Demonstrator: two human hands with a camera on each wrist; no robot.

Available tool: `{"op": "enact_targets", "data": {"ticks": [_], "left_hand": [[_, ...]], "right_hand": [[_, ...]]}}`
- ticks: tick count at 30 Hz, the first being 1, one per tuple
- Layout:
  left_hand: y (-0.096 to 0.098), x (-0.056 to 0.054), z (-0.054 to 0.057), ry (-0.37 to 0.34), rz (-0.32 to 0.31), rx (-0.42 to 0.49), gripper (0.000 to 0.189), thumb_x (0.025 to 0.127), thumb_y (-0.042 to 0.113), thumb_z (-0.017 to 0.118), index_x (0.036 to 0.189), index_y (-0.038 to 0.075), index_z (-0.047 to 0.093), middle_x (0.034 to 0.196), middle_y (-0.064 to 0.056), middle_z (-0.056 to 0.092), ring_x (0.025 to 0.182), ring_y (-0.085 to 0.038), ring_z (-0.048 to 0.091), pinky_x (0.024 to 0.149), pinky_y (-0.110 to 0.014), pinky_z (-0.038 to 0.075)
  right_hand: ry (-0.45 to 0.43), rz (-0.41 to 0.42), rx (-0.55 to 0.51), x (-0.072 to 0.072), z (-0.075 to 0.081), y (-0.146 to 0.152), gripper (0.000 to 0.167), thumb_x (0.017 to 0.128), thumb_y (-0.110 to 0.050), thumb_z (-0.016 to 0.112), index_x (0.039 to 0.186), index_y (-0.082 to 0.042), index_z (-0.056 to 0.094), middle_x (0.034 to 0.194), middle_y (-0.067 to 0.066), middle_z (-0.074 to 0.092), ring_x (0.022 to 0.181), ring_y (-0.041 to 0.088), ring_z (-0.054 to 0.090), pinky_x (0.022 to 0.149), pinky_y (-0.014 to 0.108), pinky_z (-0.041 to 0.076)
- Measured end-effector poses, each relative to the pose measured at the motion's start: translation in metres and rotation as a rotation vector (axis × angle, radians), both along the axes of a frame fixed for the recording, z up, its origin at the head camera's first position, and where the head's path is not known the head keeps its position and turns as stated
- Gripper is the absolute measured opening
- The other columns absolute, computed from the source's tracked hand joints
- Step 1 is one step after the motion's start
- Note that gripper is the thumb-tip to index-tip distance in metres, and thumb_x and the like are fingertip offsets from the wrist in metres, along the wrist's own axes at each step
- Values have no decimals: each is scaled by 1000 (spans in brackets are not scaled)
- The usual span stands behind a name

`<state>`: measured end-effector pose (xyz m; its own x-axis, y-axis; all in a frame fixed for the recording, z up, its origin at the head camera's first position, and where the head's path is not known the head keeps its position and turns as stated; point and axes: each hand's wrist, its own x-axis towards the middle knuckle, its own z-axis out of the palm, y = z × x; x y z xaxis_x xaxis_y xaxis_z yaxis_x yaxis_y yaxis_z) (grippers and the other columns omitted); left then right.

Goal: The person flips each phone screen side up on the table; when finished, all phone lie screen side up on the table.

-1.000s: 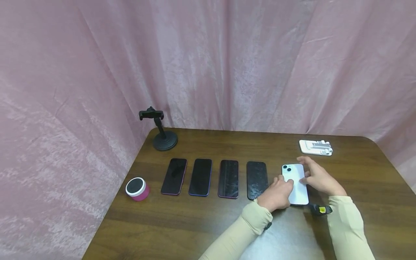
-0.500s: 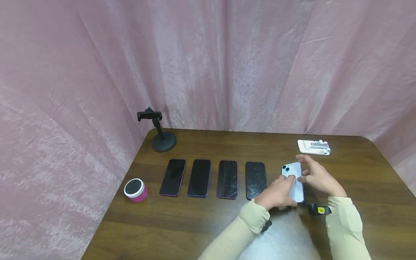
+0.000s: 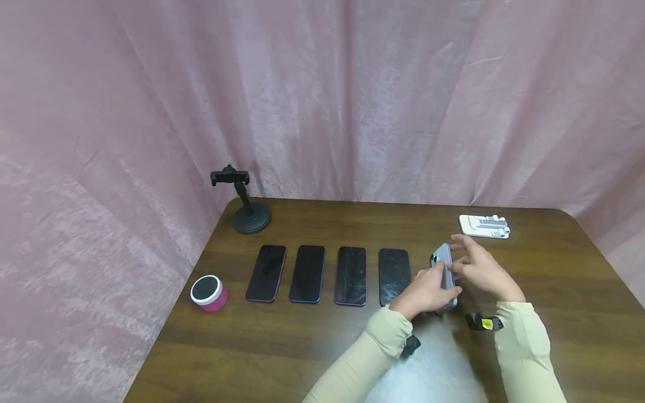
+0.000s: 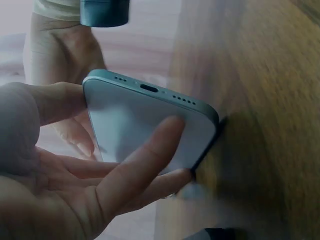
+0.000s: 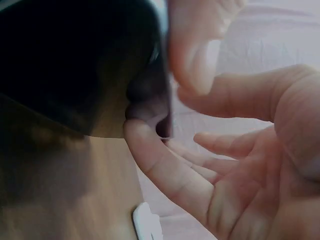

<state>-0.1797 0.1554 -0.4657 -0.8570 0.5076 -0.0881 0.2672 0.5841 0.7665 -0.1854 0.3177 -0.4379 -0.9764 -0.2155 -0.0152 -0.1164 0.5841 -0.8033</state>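
A pale blue smartphone (image 3: 446, 256) is tilted up on its long side between both hands, at the right of the head view. My left hand (image 3: 425, 291) grips its lower end, fingers spread over the pale back (image 4: 120, 117) near the charging port in the left wrist view. My right hand (image 3: 481, 268) pinches the phone's right edge with thumb and fingers. In the right wrist view the dark, glossy screen (image 5: 60, 55) faces down and sideways, with a fingertip against it close to the edge. The left palm is partly hidden in the head view.
Several dark-screened smartphones (image 3: 351, 275) lie in a row left of the hands on the wooden table (image 3: 262, 347). A black phone stand (image 3: 252, 217) rises at the back left, a pink jar (image 3: 214, 299) near the left edge. A white folding stand (image 3: 485, 226) lies back right.
The smartphone, lying back side up before, has been lifted at its right side and turned up on edge toward the left. Both hands have moved slightly left with it.
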Motion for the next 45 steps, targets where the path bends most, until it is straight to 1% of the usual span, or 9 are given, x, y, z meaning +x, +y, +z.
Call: {"op": "enact_targets", "data": {"ticks": [3, 8, 13, 17, 24, 32, 38, 41, 45], "left_hand": [[-1, 1, 2, -18, 16, 28, 49, 95, 26, 71, 138, 10, 53, 119, -5, 69, 90, -6, 65, 71, -21, 51], [-1, 2, 7, -83, 66, 70, 45, 95, 18, 71, 136, 12, 54, 86, -4, 67, 49, -8, 61, 48, -22, 49], [0, 5, 12, -66, 131, 76, 38, 93, 13, 72, 128, 12, 56, 68, 1, 58, 36, -8, 52, 39, -22, 45], [2, 8, 15, -34, 176, 49, 32, 91, 12, 73, 119, 9, 58, 68, 2, 57, 37, -6, 52, 42, -20, 45], [3, 12, 14, 102, 222, 6, 37, 84, 12, 75, 119, 7, 61, 92, -5, 68, 78, -11, 61, 65, -23, 48], [6, 12, 13, 146, 264, -16, 37, 82, 10, 75, 116, 6, 62, 94, -5, 66, 85, -13, 63, 70, -26, 49], [6, 10, 11, 171, 284, -52, 27, 83, 10, 74, 108, 7, 64, 92, -5, 67, 85, -18, 67, 70, -28, 50], [7, 11, 10, 153, 295, -68, 28, 84, 10, 73, 110, 7, 63, 93, -5, 67, 87, -21, 68, 73, -29, 52], [6, 11, 7, 106, 312, -83, 30, 85, 10, 73, 113, 6, 63, 100, -8, 60, 88, -25, 66, 78, -30, 52]], "right_hand": [[-10, 11, -30, -1, -3, -1, 58, 97, 1, 56, 144, 20, 28, 137, 43, 44, 110, 50, 61, 79, 45, 58], [-32, 55, -6, -5, -11, -3, 43, 104, -8, 49, 135, 22, 42, 127, 37, 55, 113, 45, 59, 88, 49, 52], [-196, 65, -98, -5, -16, -5, 50, 110, -16, 33, 142, 22, 32, 129, 39, 52, 114, 43, 59, 87, 48, 53], [-306, 40, -193, -3, -16, -6, 55, 111, -20, 29, 148, 21, 22, 135, 41, 46, 117, 41, 56, 83, 43, 55], [-418, 20, -304, 0, -17, -8, 57, 111, -22, 28, 153, 15, 14, 142, 41, 39, 120, 37, 52, 76, 47, 56], [-367, 14, -206, -1, -11, -14, 51, 110, -20, 36, 148, 14, 28, 130, 36, 51, 109, 37, 59, 72, 45, 56], [-335, 14, -135, -2, -10, -15, 53, 110, -23, 41, 145, 14, 29, 124, 34, 55, 102, 34, 63, 66, 45, 56], [-322, 8, -77, -2, -11, -14, 55, 109, -24, 45, 144, 15, 31, 120, 32, 57, 95, 31, 62, 66, 44, 57], [-312, -11, 1, 0, -11, -14, 60, 106, -25, 50, 142, 18, 30, 124, 38, 53, 98, 38, 61, 68, 46, 58]]}}
